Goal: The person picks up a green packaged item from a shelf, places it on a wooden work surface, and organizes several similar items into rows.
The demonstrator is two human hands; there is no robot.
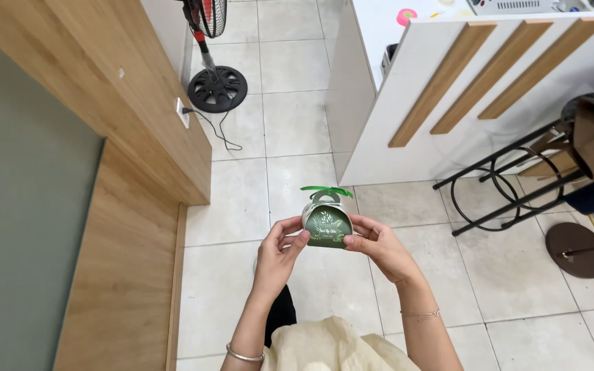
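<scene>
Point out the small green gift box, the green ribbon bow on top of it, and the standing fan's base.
green gift box (327,227), head view, front panel between the hands.
green ribbon bow (326,190), head view, knot above the handle.
fan base (217,88), head view, round black foot.

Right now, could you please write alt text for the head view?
Two hands, left hand and right hand, hold a small green gift box with a leaf-shaped top between them above a tiled floor. A black standing fan and a white counter stand beyond.
</scene>
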